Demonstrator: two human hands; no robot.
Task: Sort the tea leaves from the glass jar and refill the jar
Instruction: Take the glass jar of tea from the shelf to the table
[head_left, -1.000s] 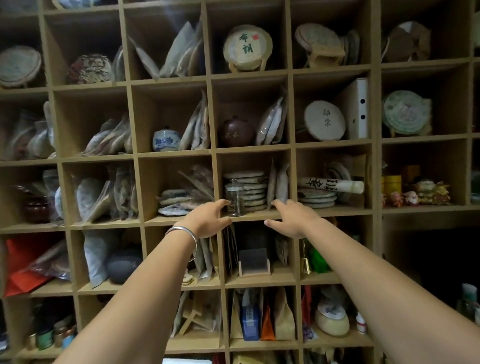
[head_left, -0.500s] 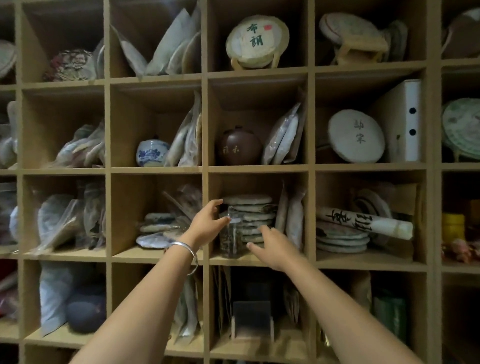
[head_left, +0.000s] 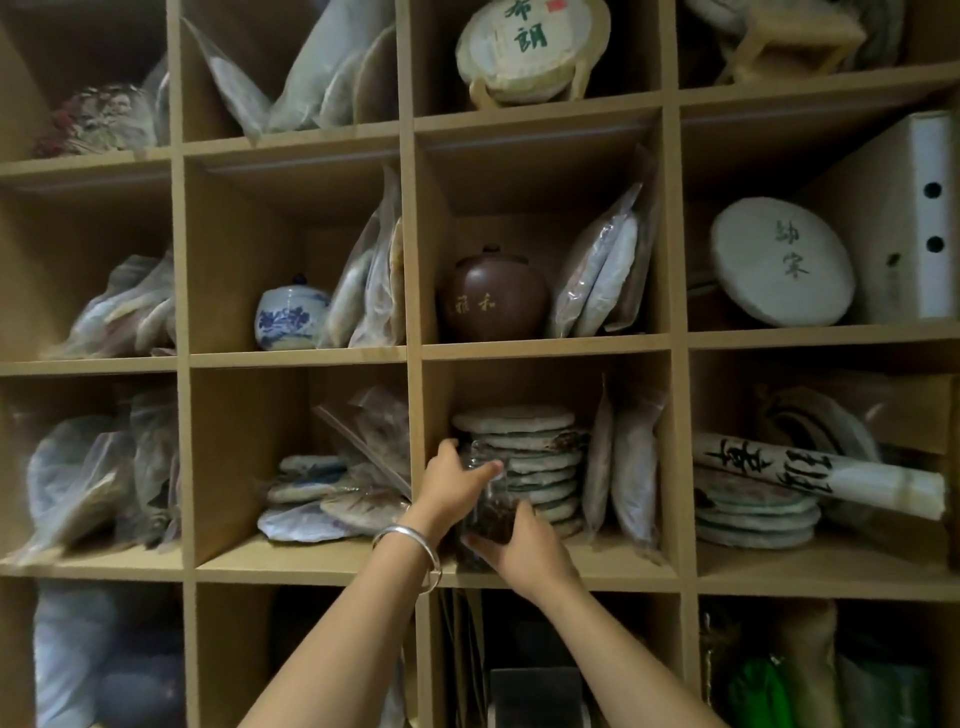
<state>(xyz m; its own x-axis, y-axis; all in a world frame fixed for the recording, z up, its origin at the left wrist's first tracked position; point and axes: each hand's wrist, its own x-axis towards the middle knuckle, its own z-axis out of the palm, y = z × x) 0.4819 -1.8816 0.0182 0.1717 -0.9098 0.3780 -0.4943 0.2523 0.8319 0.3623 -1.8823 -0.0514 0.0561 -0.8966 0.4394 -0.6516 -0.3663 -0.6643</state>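
Left hand (head_left: 451, 486): moved from cubby edge onto top of glass jar (head_left: 488, 512) | Right hand (head_left: 522, 551): closed in, now gripping jar's base | Camera: nearer shelf

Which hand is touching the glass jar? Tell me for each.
Touching, both. The head view shows the left hand with its fingers over the top of the glass jar, and the right hand cupping its lower part, on the shelf.

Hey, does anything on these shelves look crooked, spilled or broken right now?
Nothing spilled or broken. Only the clear plastic tea bags, left of the glass jar of dark tea leaves, sprawl tilted over the flat tea cakes.
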